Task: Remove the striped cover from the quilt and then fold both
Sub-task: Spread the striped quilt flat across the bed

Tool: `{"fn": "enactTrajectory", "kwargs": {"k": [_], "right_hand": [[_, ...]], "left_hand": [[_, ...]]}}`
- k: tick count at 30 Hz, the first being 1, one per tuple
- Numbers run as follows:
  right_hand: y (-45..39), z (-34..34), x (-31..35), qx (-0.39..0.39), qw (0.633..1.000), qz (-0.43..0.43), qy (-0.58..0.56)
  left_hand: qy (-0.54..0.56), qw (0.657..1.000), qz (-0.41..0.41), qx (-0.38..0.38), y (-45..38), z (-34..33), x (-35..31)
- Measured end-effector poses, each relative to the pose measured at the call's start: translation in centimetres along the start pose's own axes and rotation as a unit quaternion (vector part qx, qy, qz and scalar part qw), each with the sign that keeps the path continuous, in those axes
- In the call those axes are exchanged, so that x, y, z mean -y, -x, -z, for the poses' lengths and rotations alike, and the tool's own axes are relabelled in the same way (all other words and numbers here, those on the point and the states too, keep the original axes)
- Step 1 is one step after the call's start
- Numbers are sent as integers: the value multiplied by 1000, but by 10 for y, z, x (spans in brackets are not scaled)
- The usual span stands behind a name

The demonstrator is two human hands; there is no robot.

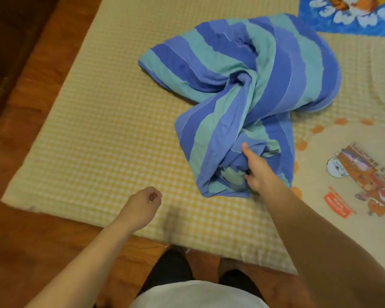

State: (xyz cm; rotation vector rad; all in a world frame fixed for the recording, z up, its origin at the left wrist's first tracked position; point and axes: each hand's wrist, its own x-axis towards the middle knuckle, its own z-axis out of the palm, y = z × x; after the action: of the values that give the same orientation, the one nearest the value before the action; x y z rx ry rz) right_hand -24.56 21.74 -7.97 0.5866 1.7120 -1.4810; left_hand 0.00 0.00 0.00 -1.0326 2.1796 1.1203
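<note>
A blue and teal striped cover (249, 85) lies in a twisted heap on a yellow checked mat (93, 138), with the quilt hidden inside it. My right hand (257, 167) grips the bunched near end of the cover, thumb up against the cloth and fingers buried in the folds. My left hand (142, 205) hovers over the mat to the left of the cover, its fingers curled in with nothing in them.
A cream cartoon-print cloth (347, 174) lies to the right of the cover, and a blue flowered cloth (347, 14) at the back right. Wooden floor (20, 241) borders the mat on the left and near side, where my feet stand.
</note>
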Motion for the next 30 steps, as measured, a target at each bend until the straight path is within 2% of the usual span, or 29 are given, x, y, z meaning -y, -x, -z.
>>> {"fn": "enactTrajectory", "kwargs": {"k": [2, 7, 11, 15, 16, 18, 20, 23, 25, 26, 27, 29, 30], "right_hand": [[-1, -13, 7, -27, 997, -29, -72], [63, -31, -7, -25, 990, 41, -129], [135, 1, -32, -52, 977, 56, -199], [190, 30, -16, -39, 985, 145, -90], [199, 38, -7, -46, 983, 169, -50], [212, 60, 24, -106, 972, 211, 1], [220, 106, 60, -213, 943, 254, -21], [227, 205, 117, -385, 838, 364, -132], [221, 268, 147, -453, 807, 362, -113], [211, 292, 156, -471, 811, 340, -67], [197, 310, 158, -466, 832, 302, 1], [162, 326, 139, -392, 889, 211, 104], [151, 323, 122, -336, 920, 163, 115]], "left_hand": [[29, 1000, 11, -4, -7, -3, -5], [81, 995, 2, 57, -31, -27, -49], [241, 966, -35, 82, -57, -48, -98], [258, 952, -23, 162, -56, -73, -140], [257, 953, -36, 155, -50, -81, -150], [244, 965, -56, 72, -43, -91, -170], [250, 967, -48, -12, -42, -83, -188], [329, 944, 1, -29, -43, -55, -204], [365, 931, 21, -19, -38, -41, -205], [373, 928, 27, -8, -34, -39, -206], [381, 924, 33, 0, -31, -40, -206], [414, 909, 52, 18, -19, -51, -207], [440, 895, 66, 26, -11, -59, -208]]}}
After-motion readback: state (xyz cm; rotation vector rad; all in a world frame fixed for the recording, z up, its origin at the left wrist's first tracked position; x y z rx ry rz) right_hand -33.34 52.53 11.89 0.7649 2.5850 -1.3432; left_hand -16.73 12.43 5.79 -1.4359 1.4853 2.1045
